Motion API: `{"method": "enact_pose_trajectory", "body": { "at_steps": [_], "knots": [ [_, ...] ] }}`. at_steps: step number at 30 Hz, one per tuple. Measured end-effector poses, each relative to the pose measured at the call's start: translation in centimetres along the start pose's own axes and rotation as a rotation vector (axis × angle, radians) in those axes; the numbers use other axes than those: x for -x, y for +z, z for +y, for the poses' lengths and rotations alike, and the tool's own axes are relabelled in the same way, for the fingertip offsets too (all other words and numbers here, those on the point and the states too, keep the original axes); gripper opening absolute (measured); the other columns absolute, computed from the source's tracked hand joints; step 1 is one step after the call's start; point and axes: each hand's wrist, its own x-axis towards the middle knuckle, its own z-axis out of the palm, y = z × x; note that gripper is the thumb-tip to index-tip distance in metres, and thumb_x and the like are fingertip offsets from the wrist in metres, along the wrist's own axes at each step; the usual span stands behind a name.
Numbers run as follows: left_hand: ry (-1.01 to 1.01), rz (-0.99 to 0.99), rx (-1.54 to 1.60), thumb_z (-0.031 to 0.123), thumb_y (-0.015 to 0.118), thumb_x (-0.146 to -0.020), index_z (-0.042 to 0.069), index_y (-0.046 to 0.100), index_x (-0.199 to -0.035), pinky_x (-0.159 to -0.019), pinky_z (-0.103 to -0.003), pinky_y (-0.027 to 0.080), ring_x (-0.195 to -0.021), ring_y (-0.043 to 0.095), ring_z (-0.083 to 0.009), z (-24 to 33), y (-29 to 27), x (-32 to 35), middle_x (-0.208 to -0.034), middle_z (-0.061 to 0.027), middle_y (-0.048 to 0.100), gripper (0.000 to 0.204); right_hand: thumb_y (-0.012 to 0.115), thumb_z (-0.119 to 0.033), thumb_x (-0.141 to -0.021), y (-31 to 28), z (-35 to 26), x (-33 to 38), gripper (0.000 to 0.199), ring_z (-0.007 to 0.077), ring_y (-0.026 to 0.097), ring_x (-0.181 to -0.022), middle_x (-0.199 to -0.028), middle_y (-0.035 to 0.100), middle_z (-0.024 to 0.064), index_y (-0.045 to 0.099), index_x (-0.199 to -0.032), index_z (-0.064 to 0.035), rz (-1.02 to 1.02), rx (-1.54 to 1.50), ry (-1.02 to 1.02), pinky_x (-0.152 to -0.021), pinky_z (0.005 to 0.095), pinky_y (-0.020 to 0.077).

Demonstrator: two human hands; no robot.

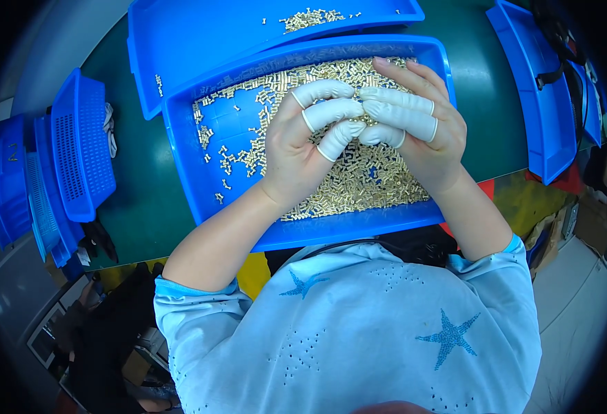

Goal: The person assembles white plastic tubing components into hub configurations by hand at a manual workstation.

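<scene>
My left hand (295,141) and my right hand (433,131) meet fingertip to fingertip over a blue plastic tray (186,181). White finger cots cover the thumb and two fingers of each hand. Between the closed fingertips show a few small brass-coloured pins (366,119), partly hidden by the cots. The outer fingers of my right hand stretch away from the pinch. Below lie a great many loose brass-coloured pins (359,183), short and thicker at the ends. They are heaped toward the near right and thinly scattered at the left.
Behind stands another blue tray (200,31) with a small pile of pins (310,19). Blue perforated baskets (83,145) lean at the green table's (134,228) left. At the right are further blue trays (534,90) and a dark cable. Another person in dark clothes (107,338) is at the lower left.
</scene>
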Motion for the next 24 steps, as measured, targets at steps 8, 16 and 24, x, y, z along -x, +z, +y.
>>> {"method": "enact_pose_trajectory", "body": {
  "at_steps": [8, 16, 24],
  "knots": [
    [-0.209, 0.001, 0.07, 0.011, 0.071, -0.076, 0.009, 0.066, -0.093, -0.071, -0.029, 0.048, -0.081, 0.059, -0.0189, 0.1, 0.2, 0.3, -0.093, -0.0065, 0.062, 0.018, 0.074, -0.023, -0.068, 0.8, -0.1, 0.7, 0.028, 0.0242, 0.062, -0.097, -0.098, 0.068, 0.0079, 0.071, -0.092, -0.0098, -0.027, -0.227, 0.322, -0.094, 0.0388, 0.0424],
    [-0.272, -0.054, 0.096, 0.006, 0.068, -0.079, 0.006, 0.065, -0.095, -0.073, -0.026, 0.045, -0.083, 0.056, -0.0144, -0.3, 0.0, 0.4, -0.095, -0.0061, 0.061, 0.017, 0.075, -0.02, -0.07, 1.1, -0.2, 0.8, 0.025, 0.0202, 0.062, -0.094, -0.09, 0.069, 0.0055, 0.071, -0.091, -0.0083, -0.105, -0.306, 0.522, -0.097, 0.0375, 0.0408],
    [-0.39, 0.005, 0.194, 0.01, 0.07, -0.077, 0.008, 0.067, -0.092, -0.068, -0.026, 0.047, -0.075, 0.056, -0.0139, -0.5, 0.2, 0.4, -0.087, -0.0043, 0.061, 0.015, 0.075, -0.019, -0.072, 1.5, 0.2, 1.0, 0.021, 0.0183, 0.061, -0.09, -0.087, 0.069, 0.0048, 0.072, -0.089, -0.0077, -0.138, -0.322, 0.575, -0.096, 0.0358, 0.0404]
  ]
}}
